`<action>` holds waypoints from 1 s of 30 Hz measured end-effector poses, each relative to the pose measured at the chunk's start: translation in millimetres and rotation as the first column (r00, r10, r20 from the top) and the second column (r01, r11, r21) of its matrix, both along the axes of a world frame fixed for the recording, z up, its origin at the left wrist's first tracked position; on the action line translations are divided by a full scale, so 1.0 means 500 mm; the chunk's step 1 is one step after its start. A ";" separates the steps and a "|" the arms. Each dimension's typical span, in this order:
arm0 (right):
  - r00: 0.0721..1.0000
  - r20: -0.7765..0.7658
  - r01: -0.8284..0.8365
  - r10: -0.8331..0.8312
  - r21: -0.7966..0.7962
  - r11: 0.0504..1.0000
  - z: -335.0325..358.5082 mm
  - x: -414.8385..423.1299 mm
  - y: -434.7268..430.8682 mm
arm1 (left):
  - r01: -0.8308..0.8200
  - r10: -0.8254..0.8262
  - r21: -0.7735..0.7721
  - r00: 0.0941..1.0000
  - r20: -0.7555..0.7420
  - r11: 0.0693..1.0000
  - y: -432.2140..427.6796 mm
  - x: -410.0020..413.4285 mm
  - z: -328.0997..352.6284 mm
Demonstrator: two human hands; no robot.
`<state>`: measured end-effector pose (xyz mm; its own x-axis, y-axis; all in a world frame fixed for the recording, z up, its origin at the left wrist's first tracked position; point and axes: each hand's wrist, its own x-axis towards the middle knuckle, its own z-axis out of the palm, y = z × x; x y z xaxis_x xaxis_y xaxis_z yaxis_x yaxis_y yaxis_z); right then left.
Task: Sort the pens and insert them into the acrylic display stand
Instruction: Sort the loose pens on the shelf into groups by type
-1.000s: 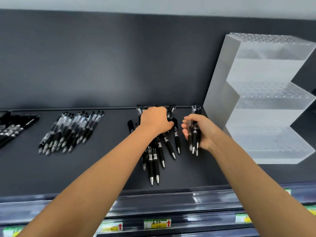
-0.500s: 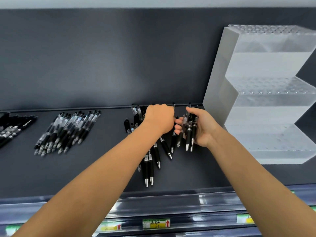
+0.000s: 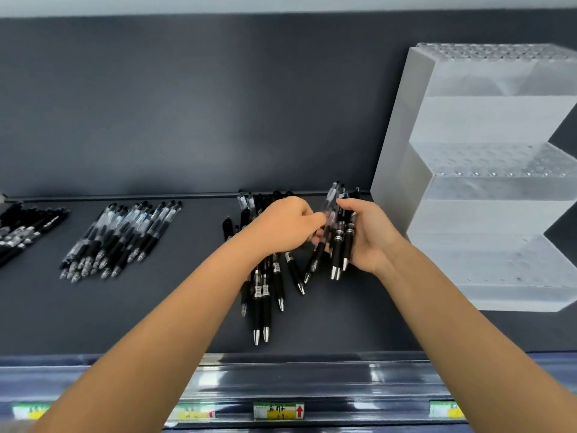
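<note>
My right hand [image 3: 370,235] grips a bundle of black pens [image 3: 341,242], tips pointing down toward me. My left hand [image 3: 285,225] pinches one clear-barrelled pen [image 3: 321,245] and holds it against that bundle. Under and in front of both hands lies a loose pile of black pens [image 3: 265,295] on the dark shelf [image 3: 187,307]. The stepped acrylic display stand [image 3: 487,182] stands at the right, three tiers of holes, with no pens in it.
A sorted group of clear-and-black pens [image 3: 115,239] lies to the left, and another group of black pens [image 3: 25,229] at the far left edge. A dark back wall rises behind. The shelf's front rail carries price labels [image 3: 278,410].
My left hand has lifted from the pile and brought one pen across to the bundle. My right hand has opened up slightly and shifted left toward it.
</note>
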<state>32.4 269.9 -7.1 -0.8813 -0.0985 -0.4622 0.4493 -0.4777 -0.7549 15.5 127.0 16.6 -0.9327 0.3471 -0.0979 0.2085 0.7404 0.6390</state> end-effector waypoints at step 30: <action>0.999 -0.040 0.006 -0.007 -0.026 1.000 0.010 -0.096 -0.644 | -0.048 0.047 0.292 0.999 0.012 0.955 -0.657 -0.128 -0.013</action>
